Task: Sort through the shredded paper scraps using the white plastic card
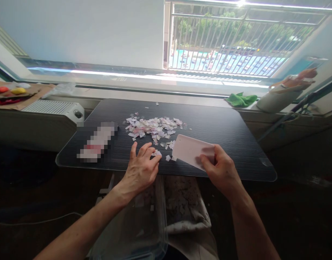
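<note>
A loose heap of small torn paper scraps lies on the dark wood-grain table. My left hand is at the table's front edge, its fingers apart and slightly bent over a few scraps beside the thumb; whether it touches them I cannot tell. In my right hand is a flat white rectangular card, gripped at its right end between thumb and fingers. The card is tilted, and its left edge borders several stray scraps. Below the front edge stands a clear plastic bin, partly hidden by my left forearm.
A blurred-out pale item lies on the table's left side. Behind are a white heater, a window sill, a green cloth and a grey-white container. Light cloth with scraps is beside the bin.
</note>
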The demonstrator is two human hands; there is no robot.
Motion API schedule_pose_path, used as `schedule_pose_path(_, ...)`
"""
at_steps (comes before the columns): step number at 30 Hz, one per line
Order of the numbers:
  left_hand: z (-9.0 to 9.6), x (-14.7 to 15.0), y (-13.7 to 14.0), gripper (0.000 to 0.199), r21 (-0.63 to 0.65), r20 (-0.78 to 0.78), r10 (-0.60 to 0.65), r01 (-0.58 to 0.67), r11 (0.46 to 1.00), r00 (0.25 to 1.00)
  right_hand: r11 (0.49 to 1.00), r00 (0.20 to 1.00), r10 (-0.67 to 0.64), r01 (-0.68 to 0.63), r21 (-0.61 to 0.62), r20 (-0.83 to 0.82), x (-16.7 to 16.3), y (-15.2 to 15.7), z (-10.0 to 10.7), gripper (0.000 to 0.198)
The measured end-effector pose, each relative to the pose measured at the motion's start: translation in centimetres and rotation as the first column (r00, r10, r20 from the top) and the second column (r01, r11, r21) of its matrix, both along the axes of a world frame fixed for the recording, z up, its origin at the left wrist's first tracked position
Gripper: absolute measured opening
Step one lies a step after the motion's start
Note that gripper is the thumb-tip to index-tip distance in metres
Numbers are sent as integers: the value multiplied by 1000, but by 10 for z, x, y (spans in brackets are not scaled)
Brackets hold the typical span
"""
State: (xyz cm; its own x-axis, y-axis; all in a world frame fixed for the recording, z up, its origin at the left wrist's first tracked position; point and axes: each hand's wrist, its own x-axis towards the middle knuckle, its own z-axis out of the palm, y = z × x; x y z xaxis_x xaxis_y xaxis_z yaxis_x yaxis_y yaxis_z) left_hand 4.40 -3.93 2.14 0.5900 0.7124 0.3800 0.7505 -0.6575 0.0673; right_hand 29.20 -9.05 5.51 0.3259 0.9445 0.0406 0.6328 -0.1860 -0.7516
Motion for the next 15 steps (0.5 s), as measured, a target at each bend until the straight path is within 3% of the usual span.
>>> schedule_pose_path(11,-5,10,-12,30,-33,23,-79,80,996,997,1000,999,-27,27,-4,48,3,-13,8,22)
schedule_pose_path(15,-5,8,-14,33,-28,7,-78,79,997,997,998,999,48,-49,38,21,-6,-7,8,21)
